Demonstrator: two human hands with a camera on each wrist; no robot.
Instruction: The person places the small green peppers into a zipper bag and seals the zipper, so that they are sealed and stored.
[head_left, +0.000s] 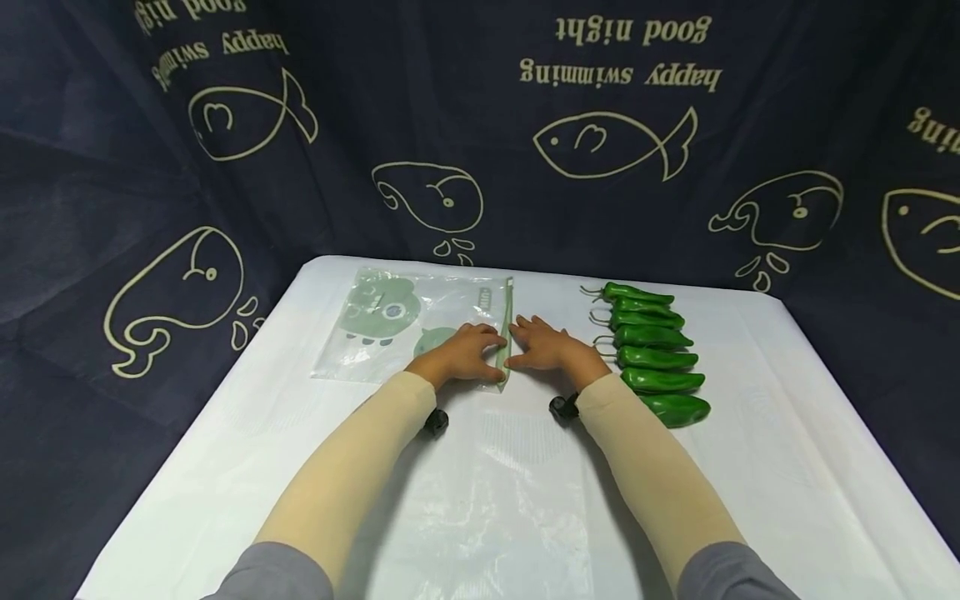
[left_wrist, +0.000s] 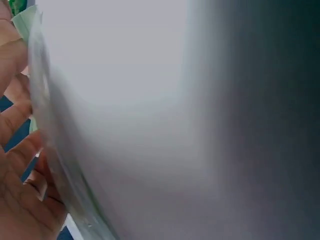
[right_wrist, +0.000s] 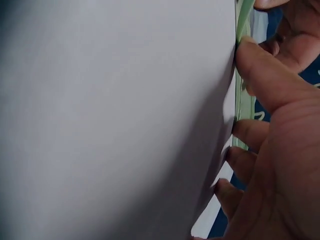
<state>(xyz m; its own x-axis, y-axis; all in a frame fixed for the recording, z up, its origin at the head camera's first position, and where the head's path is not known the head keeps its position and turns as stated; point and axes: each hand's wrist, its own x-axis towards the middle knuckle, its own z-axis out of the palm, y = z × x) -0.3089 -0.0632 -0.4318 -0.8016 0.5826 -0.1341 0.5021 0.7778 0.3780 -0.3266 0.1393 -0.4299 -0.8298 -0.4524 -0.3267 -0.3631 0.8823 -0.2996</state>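
Observation:
A clear zip bag (head_left: pixel 461 294) with green cartoon prints lies flat on the white table, its green zip edge (head_left: pixel 507 304) towards the right. My left hand (head_left: pixel 459 354) rests on the bag beside that edge, thumb and fingers apart. From the other side my right hand (head_left: pixel 551 346) reaches the same edge, fingers spread and fingertips right at the strip. The right wrist view shows the right thumb (right_wrist: pixel 265 70) against the green edge (right_wrist: pixel 244 107). Spread left fingers (left_wrist: pixel 22 152) touch along the bag's edge in the left wrist view.
Several green peppers (head_left: pixel 656 336) lie in a column to the right of my right hand, stems mostly pointing left. Clear plastic film (head_left: pixel 517 500) lies on the table (head_left: pixel 780 467) between my forearms. A dark cloth (head_left: pixel 480 100) with fish drawings hangs behind the table.

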